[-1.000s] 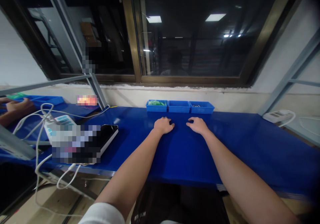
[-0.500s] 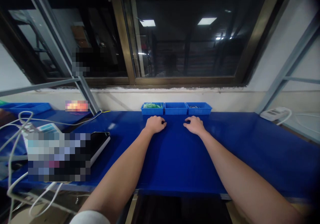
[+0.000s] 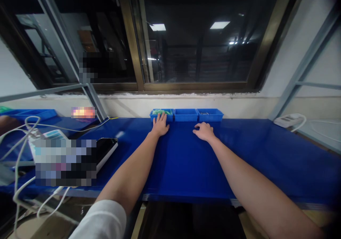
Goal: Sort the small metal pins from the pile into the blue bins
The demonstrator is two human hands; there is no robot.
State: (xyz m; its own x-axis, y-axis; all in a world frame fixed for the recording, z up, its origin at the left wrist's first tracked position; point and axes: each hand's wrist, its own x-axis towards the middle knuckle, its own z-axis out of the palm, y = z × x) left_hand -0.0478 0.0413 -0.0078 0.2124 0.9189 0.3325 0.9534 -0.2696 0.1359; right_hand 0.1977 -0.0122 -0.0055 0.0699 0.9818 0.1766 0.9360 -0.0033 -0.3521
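Note:
My left hand (image 3: 160,124) is open, its fingers stretched over the front edge of the left blue bin (image 3: 154,118). Green and whitish pieces (image 3: 166,112) lie in that bin; I cannot make out their kind. My right hand (image 3: 204,131) rests low over the blue tabletop with fingers apart and slightly curled, holding nothing. Just beyond it stands the right blue bin (image 3: 214,117), with small metallic bits (image 3: 204,113) inside. Between these two sits the middle blue bin (image 3: 185,116), in which no contents show.
The blue table (image 3: 183,168) runs along the wall under a dark window (image 3: 202,54). At left are a black-topped device (image 3: 106,147), partly blurred out, white cables (image 3: 17,175) and another blue bin (image 3: 39,114). A power strip (image 3: 290,120) lies at right, beside a metal frame post (image 3: 306,68).
My left hand has reached forward and left, spreading its fingers onto the left bin. My right hand stays nearly where it was. The view has shifted slightly.

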